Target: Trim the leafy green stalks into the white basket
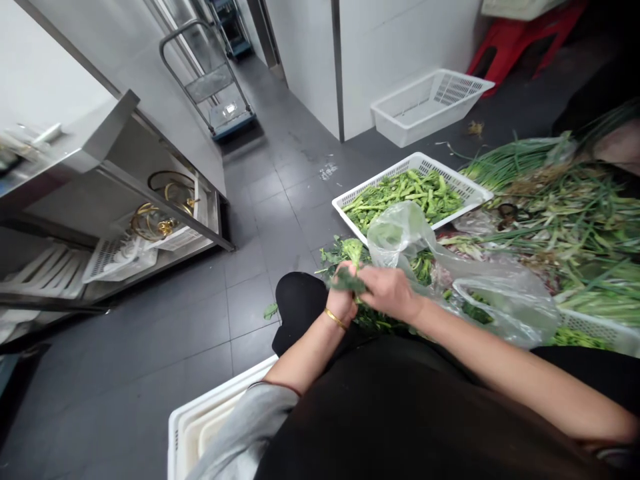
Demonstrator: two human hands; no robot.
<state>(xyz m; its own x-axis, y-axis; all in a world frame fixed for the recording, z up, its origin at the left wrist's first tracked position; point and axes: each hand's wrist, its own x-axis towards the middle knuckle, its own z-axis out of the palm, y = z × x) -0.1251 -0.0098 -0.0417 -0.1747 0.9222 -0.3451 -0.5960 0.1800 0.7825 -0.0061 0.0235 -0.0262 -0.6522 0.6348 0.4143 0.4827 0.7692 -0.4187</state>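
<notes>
Floor (pixel 190 340) job, grey tiles. Bench (pixel 107 137) upper left, out of the way. Scallions (pixel 590 220) heaped along the right side, crowding it. Basket (pixel 475 191) right of centre is well loaded with stems (pixel 410 190); I'd call a good share done. Bag (pixel 515 293), lower right, drapes over greenery, partly blocking access. Leafy greens (pixel 330 257) at centre look like what's left. Left hand (pixel 343 301) grips a stalk (pixel 353 250), centre frame; right hand (pixel 390 291) clenched on a blurred leaf (pixel 345 280). Can't tell if it's detached.
</notes>
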